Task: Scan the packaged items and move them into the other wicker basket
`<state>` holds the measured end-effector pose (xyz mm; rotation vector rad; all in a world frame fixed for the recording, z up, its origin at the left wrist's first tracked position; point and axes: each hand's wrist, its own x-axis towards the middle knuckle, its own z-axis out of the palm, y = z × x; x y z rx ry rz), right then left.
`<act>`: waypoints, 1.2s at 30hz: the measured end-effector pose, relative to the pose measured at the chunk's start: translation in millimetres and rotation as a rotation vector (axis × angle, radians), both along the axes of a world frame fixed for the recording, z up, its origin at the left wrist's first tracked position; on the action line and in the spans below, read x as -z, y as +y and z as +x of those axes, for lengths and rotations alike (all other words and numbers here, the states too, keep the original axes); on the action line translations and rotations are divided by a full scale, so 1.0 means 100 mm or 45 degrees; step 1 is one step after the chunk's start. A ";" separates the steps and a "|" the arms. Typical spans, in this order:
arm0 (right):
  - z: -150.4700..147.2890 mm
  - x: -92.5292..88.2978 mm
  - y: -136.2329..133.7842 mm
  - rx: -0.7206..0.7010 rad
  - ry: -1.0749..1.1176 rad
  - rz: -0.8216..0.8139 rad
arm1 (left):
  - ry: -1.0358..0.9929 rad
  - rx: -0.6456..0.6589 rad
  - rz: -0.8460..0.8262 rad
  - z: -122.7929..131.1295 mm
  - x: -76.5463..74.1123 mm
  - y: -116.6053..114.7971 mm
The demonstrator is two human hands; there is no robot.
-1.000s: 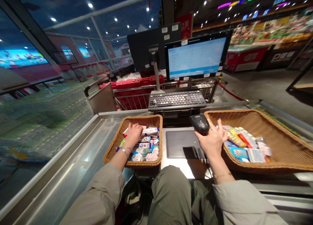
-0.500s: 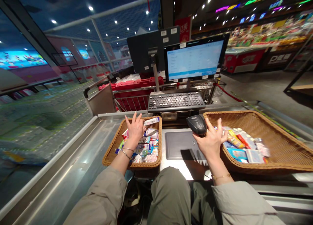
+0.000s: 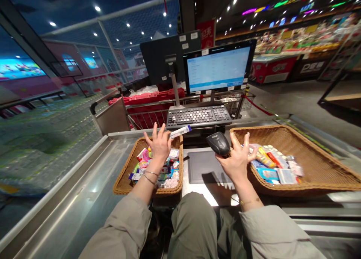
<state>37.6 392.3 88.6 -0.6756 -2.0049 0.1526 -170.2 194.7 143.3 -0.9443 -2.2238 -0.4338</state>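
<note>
Over the left wicker basket [image 3: 120, 179] is my left hand [image 3: 159, 145], fingers spread on top, holding a thin white box with blue ends [image 3: 180, 132] that sticks out to the right past the basket's rim. Small colourful packages [image 3: 172, 183] fill that basket. My right hand [image 3: 237, 157] grips a black barcode scanner [image 3: 219, 143], its head pointing left above the grey scanner plate [image 3: 201, 167]. Just right of this hand, the right wicker basket [image 3: 318, 165] holds several packages, among them a red and yellow one [image 3: 266, 159] and a clear box [image 3: 287, 176].
A black keyboard [image 3: 199, 115] lies behind the plate, below a lit monitor [image 3: 218, 70]. A second screen [image 3: 169, 56] faces away. Behind them is a cart with red crates [image 3: 152, 101]. The metal counter [image 3: 93, 184] runs along the left.
My left hand has raised the white box out of the left basket and moved it slightly right. My right hand still holds the scanner. The whole view has shifted slightly.
</note>
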 end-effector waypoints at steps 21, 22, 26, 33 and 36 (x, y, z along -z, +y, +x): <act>0.04 -0.07 -0.07 -0.077 -0.020 0.001 | -0.090 0.086 0.035 0.36 0.11 0.67; 0.03 -0.07 -0.07 -0.082 -0.022 0.002 | -0.078 0.083 0.036 0.35 0.12 0.67; 0.03 -0.07 -0.07 -0.103 -0.019 0.007 | -0.048 0.062 0.029 0.34 0.14 0.67; 0.03 -0.07 -0.08 -0.140 -0.002 0.037 | -0.023 0.061 0.035 0.35 0.14 0.67; 0.03 -0.07 -0.08 -0.145 -0.003 0.040 | -0.024 0.061 0.039 0.35 0.14 0.68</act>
